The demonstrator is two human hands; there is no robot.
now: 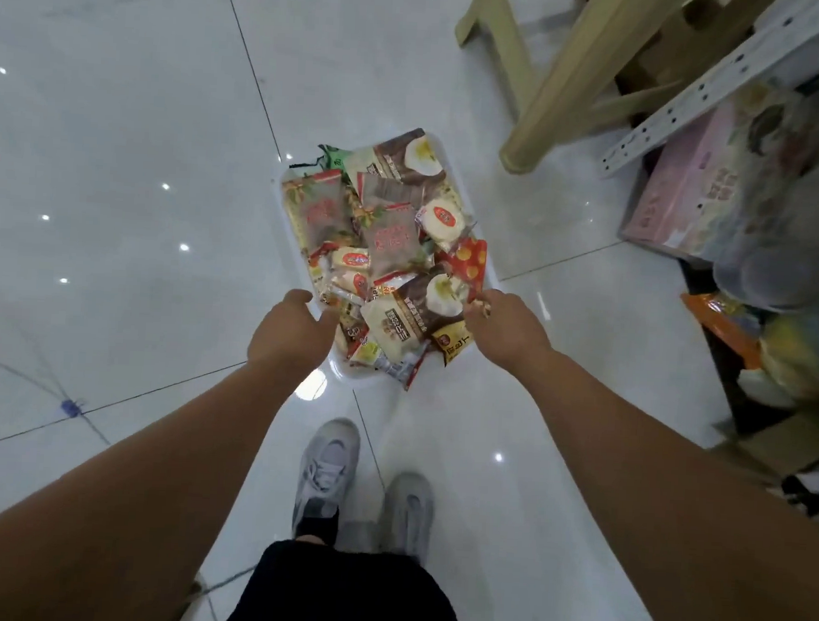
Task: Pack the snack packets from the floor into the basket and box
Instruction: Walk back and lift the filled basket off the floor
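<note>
A white basket [286, 218] heaped with several snack packets [387, 242] is held above the tiled floor in front of me. My left hand [290, 335] grips the basket's near left rim. My right hand [504, 327] grips the near right rim, its fingers next to a red packet with orange dots [469, 261]. Brown-and-white packets [408, 160] lie at the far end and near my hands. A few packets hang over the near edge.
A tan plastic stool [567, 76] stands at the upper right. Beside it lie a pink carton [683, 201], a white perforated rack post [723, 89] and bagged goods [789, 263]. My two grey shoes [325, 477] are on the tiles below the basket.
</note>
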